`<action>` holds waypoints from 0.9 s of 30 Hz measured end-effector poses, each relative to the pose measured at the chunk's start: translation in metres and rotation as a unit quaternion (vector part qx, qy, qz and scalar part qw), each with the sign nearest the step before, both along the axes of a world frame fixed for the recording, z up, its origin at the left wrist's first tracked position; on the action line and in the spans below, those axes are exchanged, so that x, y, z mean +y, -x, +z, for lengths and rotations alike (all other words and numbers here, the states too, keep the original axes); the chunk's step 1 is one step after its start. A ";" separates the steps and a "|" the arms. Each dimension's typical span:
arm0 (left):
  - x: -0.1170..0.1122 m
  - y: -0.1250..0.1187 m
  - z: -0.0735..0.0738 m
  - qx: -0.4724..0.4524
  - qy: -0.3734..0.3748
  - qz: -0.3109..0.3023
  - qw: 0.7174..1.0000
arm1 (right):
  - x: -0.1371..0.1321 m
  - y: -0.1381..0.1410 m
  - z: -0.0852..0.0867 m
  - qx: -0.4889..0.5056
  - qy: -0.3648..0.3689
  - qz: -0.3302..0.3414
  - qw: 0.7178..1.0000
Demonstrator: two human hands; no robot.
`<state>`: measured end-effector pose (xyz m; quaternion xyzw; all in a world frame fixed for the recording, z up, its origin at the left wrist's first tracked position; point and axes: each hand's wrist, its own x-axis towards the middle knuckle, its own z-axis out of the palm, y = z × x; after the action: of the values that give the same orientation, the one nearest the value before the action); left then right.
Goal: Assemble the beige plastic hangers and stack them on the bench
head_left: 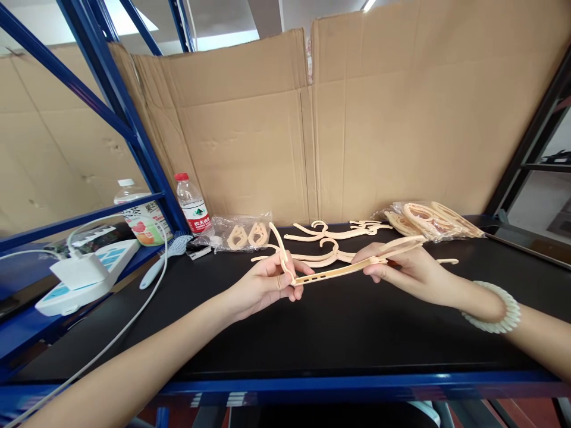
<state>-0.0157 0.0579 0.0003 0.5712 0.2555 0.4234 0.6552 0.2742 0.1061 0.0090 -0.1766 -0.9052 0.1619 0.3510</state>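
Note:
Between my two hands, above the black tabletop, is a cream plastic folding hanger (336, 273) with slots along its bar. My left hand (272, 279) pinches its left end, where a short arm sticks up at an angle. Closed around the other end is my right hand (401, 270), with a further arm of the hanger pointing up and right past the fingers. Just behind lies another cream hanger (328, 255) with its hook up, partly hidden by my hands. Farther back rests one more hanger (319, 232).
Bagged hanger parts lie at the back left (247, 236) and in a larger pack (430, 220) at the back right. On the left stand a red-capped water bottle (194, 208), a juice bottle (143, 214), a brush (167, 255) and a power strip (89, 282) with a white cable. Cardboard (379, 119) walls the back.

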 end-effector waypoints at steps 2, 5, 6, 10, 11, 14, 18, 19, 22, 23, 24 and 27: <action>0.000 -0.001 0.000 0.001 0.005 -0.001 1.000 | 0.000 0.000 0.000 -0.006 0.009 -0.004 1.000; -0.001 -0.002 -0.001 0.003 0.009 -0.001 1.000 | -0.002 0.000 0.000 -0.008 0.014 -0.003 1.000; -0.001 -0.002 -0.001 0.002 0.010 -0.001 1.000 | -0.002 0.000 0.000 -0.006 0.015 -0.002 1.000; 0.000 -0.003 -0.002 0.002 0.015 0.000 1.000 | -0.002 0.001 -0.001 -0.001 0.023 0.000 1.000; 0.000 -0.003 -0.002 0.004 0.014 0.002 1.000 | -0.002 0.001 -0.001 -0.001 0.025 0.001 1.000; 0.001 -0.004 -0.006 0.009 0.006 0.005 1.000 | -0.001 0.002 -0.002 0.002 0.023 0.005 1.000; -0.002 -0.007 -0.009 0.001 -0.010 0.033 0.999 | -0.004 0.005 0.000 0.015 0.031 -0.006 0.999; -0.003 -0.008 -0.009 -0.004 -0.014 0.044 0.999 | -0.005 0.005 0.000 0.019 0.040 -0.011 0.999; -0.007 -0.012 -0.008 -0.020 -0.025 0.070 0.997 | -0.007 0.007 0.001 0.040 0.069 -0.003 0.997; -0.007 -0.013 -0.008 -0.023 -0.028 0.074 0.997 | -0.007 0.007 0.000 0.047 0.078 0.003 0.996; -0.008 -0.014 -0.009 -0.024 -0.032 0.078 0.996 | -0.007 0.008 -0.001 0.050 0.084 0.008 0.995; -0.008 -0.016 -0.011 -0.022 -0.043 0.099 0.994 | -0.008 0.008 -0.003 0.049 0.091 0.006 0.995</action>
<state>0.0002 0.0502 -0.0104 0.5610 0.2775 0.5091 0.5908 0.2662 0.0979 0.0059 -0.1940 -0.8696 0.2542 0.3762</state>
